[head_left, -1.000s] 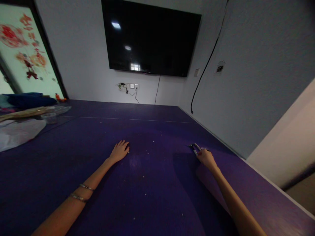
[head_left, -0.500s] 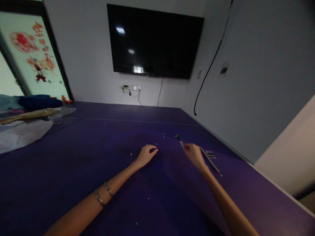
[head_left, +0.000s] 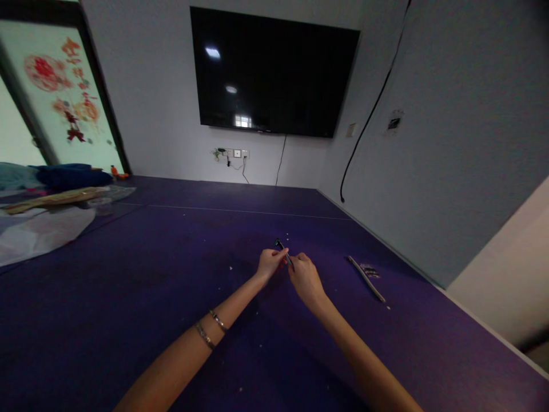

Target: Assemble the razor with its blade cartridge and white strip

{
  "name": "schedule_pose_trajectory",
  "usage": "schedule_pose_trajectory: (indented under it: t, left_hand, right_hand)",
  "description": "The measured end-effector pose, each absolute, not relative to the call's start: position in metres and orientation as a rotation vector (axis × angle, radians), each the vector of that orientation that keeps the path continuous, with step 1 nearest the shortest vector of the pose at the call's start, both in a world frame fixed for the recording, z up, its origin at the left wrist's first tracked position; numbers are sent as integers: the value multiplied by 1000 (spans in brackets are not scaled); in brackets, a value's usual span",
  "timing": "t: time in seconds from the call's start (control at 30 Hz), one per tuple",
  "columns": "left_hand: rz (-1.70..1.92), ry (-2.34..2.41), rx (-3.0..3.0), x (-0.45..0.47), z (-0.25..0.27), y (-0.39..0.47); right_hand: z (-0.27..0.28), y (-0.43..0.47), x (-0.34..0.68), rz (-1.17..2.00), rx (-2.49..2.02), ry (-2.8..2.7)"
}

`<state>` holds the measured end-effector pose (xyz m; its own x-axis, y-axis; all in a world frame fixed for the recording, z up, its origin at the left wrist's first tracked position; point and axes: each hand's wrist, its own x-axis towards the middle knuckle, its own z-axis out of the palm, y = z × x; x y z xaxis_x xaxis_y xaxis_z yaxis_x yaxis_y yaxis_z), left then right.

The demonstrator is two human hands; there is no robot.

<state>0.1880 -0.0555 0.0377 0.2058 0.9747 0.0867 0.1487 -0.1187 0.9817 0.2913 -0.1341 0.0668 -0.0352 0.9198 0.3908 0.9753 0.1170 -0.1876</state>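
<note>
A black television [head_left: 274, 74] hangs on the grey wall [head_left: 141, 86], with sockets [head_left: 237, 153] below it. A dark cable [head_left: 390, 72] dangles beside the right-hand wall [head_left: 454, 160]. On the left, red decorations [head_left: 44, 70] mark a glass door [head_left: 21, 40]; near it lie a blue cloth [head_left: 71, 177], a small orange object [head_left: 114, 171] and a white sheet [head_left: 49, 232], perhaps plastic

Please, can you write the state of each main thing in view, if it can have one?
Razor: held up by both hands
Left hand: fingers pinched near the razor's head
Right hand: closed at the handle
Slim rod: lying on the purple surface
Television: screen dark
Black cable: hanging, lower end loose
Blue cloth: heaped
</note>
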Motion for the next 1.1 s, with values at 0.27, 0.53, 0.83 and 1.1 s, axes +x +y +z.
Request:
schedule_pose_trajectory:
  t: [0.27,0.53,0.83,1.1]
  left_hand:
    - [814,1309,1802,180,48,-50]
    - [598,1429,2016,155,66,-23]
    - [328,1581,2270,127,53,10]
    - [185,1603,2341,125,43,8]
  right_hand:
    - [64,-139,281,-240,-1811,-2038]
    - [71,-153,314,-93,-1762,-1970]
    - [59,-162,388,7,-1933,-1811]
    - [47,-168,440,-52,-2053,-1736]
